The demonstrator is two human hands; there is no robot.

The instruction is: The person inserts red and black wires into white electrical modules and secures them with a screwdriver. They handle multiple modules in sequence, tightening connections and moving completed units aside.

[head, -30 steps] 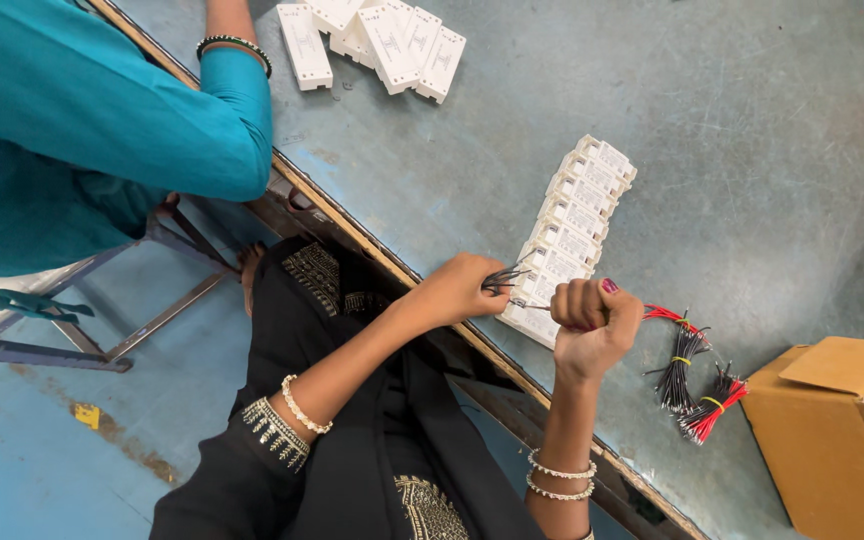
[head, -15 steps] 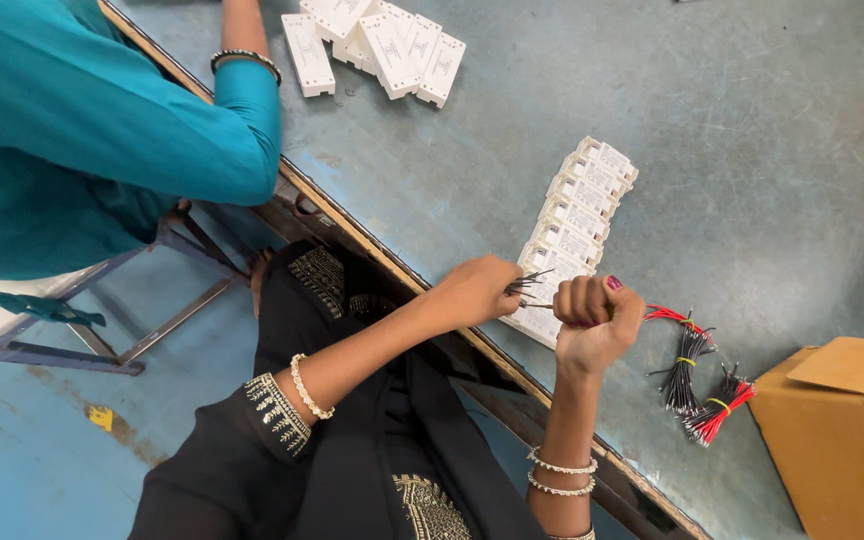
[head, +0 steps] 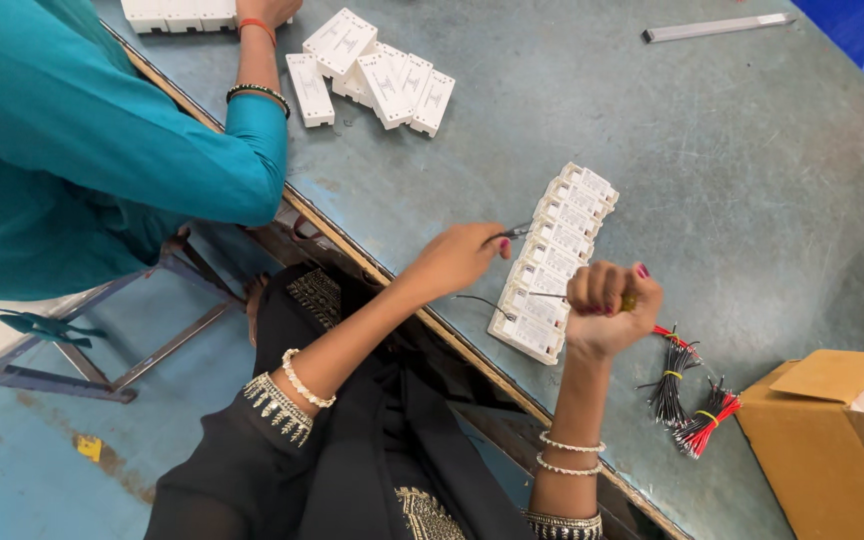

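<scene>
Left hand (head: 457, 258) pinching small pliers (head: 514, 232) over a row of white modules (head: 555, 262), right hand (head: 607, 310) fisted around a thin-shafted tool at 3 o'clock, wire bundles (head: 690, 398) at 5 o'clock, cardboard box (head: 837, 435) beyond.

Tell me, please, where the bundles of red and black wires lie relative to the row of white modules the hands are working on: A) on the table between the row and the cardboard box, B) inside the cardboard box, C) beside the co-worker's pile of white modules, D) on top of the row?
A: the wire bundles lie on the table, between the row of white modules and the cardboard box.
</scene>
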